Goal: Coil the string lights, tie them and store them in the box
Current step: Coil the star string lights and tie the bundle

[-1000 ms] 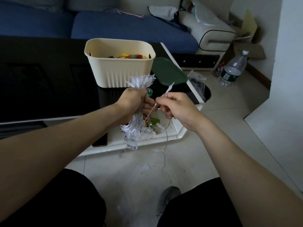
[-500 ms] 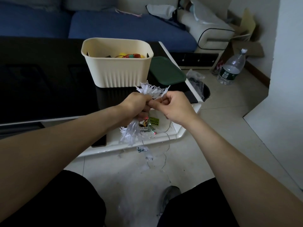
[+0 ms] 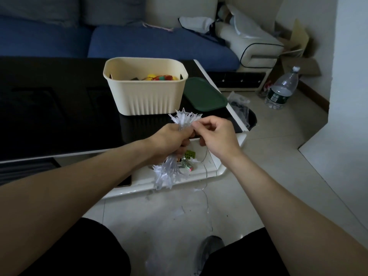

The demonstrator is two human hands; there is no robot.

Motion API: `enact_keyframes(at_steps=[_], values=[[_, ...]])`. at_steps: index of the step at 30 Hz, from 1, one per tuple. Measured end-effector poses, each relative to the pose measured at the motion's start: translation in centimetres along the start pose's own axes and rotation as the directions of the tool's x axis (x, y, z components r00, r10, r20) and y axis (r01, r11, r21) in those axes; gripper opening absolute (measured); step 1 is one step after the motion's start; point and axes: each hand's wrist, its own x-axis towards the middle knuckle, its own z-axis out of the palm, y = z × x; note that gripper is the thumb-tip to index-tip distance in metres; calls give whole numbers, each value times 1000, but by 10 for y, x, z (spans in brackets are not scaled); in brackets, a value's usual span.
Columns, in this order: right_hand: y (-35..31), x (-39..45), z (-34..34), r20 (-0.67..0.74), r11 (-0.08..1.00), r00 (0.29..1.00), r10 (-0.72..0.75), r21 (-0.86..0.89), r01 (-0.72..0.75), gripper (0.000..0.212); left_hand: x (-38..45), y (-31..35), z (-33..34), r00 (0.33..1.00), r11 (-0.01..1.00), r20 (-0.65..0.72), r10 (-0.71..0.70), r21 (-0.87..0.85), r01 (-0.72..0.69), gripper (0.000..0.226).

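Observation:
My left hand (image 3: pixel 172 139) grips the middle of a bundle of clear star-shaped string lights (image 3: pixel 170 173); stars fan out above the fist and hang below it. My right hand (image 3: pixel 216 134) pinches the thin wire right beside the bundle's top stars. A loose tail of wire (image 3: pixel 206 188) trails from it down to the floor. The cream ribbed box (image 3: pixel 146 96) stands open on the black table just beyond my hands, with colourful items inside. Its dark green lid (image 3: pixel 205 94) lies flat to the right of it.
The black table top (image 3: pixel 49 108) has a white rim; small packets (image 3: pixel 188 162) lie on its lower white shelf under my hands. A blue sofa is behind. A plastic water bottle (image 3: pixel 282 88) and a black bin with a bag (image 3: pixel 244 114) stand on the tiled floor at right.
The right hand has come from a short way right of the bundle up to its top stars, bringing the wire with it. The bundle has tilted in my left hand.

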Motion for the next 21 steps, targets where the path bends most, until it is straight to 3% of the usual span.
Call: enact_keyframes(at_steps=[6,13,17,19,21], values=[[-3,-1,12,-63,994,992,-106,-5,106,11,1,3,-2,992,981,-117,-45,-194,22,29],[-9,-3,19,-45,981,987,-153,-132,146,15,2,3,-3,994,968,33,-104,-226,108,30],[-13,-1,18,149,958,985,-87,-257,124,24,5,-2,-2,994,965,-61,-91,-250,73,37],[-15,-2,18,260,978,966,-5,-198,58,32,7,-3,-3,984,971,-165,-68,-239,27,38],[-16,-3,16,276,994,958,81,-93,-57,46,8,-2,-6,973,969,-229,-32,-245,-26,38]])
